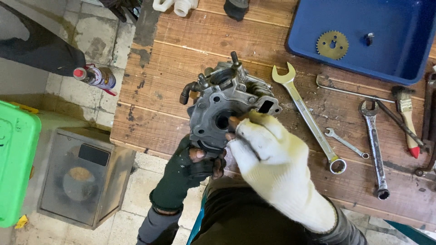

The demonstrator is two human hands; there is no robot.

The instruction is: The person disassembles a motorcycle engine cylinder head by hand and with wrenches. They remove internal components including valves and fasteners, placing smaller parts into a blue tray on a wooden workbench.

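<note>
Worn concrete flooring (97, 27) shows down the left side, where a bright green plastic bin (13, 163) sits at the far left edge, a grey metal box with a round opening (84, 174) stands beside it, and a spray can with a red cap (95, 76) lies on the floor further up. Next comes the scuffed wooden plank workbench (159, 81), whose left edge and near edge frame the hands. The left hand (188, 168), in a dark fingerless glove, is closed around the bottom of a grey cast-metal engine housing (225, 102), gripping it from below just over the bench's near edge, bare fingertips curled against its underside. The housing is held tilted, its flat face with a round central bore turned up toward the camera. The right hand (268, 152), in a white knit glove stained yellow, is partly closed, with a fingertip pressed at the rim of that bore and the rest of the hand resting against the housing's right side. Further right on the bench lie a long silver combination spanner (309, 118), a small silver spanner (345, 143), a darker ring spanner (374, 149) and a brush with a red-tipped wooden handle (407, 122). At the far right corner sits a blue plastic tray (408, 68) holding a brass-coloured toothed sprocket (332, 44).
</note>
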